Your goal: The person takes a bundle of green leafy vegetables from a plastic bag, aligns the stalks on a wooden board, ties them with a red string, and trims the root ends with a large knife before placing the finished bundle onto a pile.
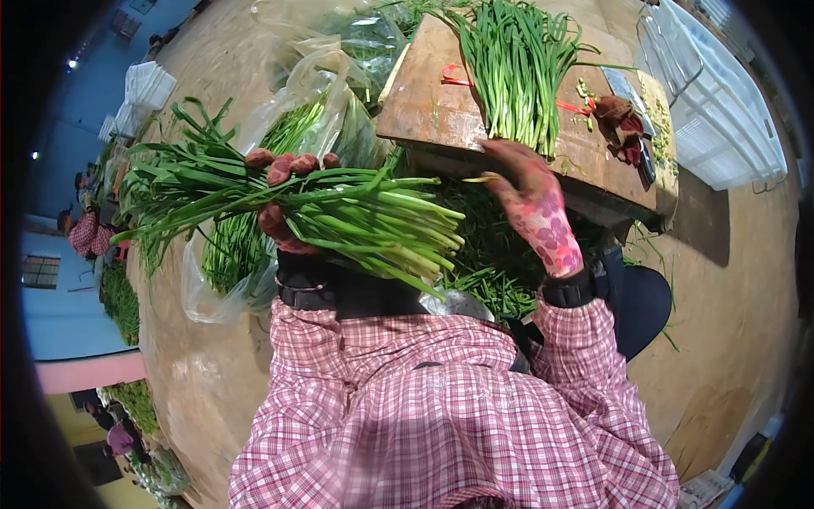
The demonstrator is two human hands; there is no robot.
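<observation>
My left hand (pixel 284 170), in a stained glove, is wrapped round a thick bunch of garlic chives (pixel 365 222). The pale stem ends point right and the green leaves droop left. My right hand (pixel 527 182), in a pink patterned glove, hovers by the table's front edge, fingers stretched out and thumb apart. A thin yellowish stalk (pixel 476 180) shows at its thumb tip; whether it is touched I cannot tell. Beyond that hand, another pile of chives (pixel 521 81) lies on the wooden table (pixel 424 102), over red ties (pixel 456 76).
On the table's right are a knife (pixel 627 95) and a dark red cloth (pixel 617 119). White plastic crates (pixel 721 110) stand right. Clear plastic bags (pixel 309 81) of greens sit left, loose leaves (pixel 487 284) below the table. Other people (pixel 89 233) are far left.
</observation>
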